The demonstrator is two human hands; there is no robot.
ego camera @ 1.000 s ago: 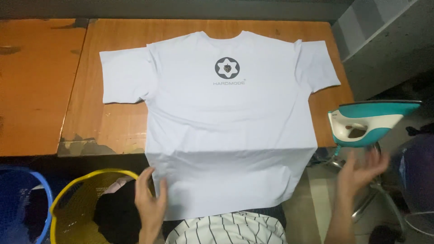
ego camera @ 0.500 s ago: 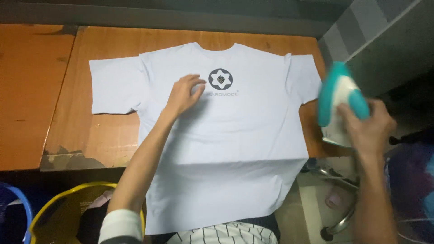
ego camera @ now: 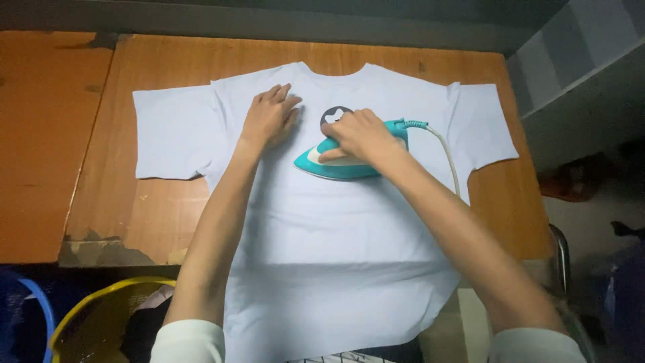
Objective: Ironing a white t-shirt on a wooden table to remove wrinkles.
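The right hand (ego camera: 361, 136) is gripping the teal iron (ego camera: 342, 161), fingers wrapped tight around its handle, on the chest of the white T-shirt (ego camera: 336, 222) spread over the wooden desk (ego camera: 107, 202), hem hanging past the near edge. The left hand (ego camera: 270, 117) is lying open and flat on the shirt beside it, holding nothing.

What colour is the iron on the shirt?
The plastic clothes iron is teal with a white part, gripped by the right hand; the head view shows it best.

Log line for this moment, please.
left hand: flat on white T-shirt | right hand: grips teal iron on shirt | wooden table
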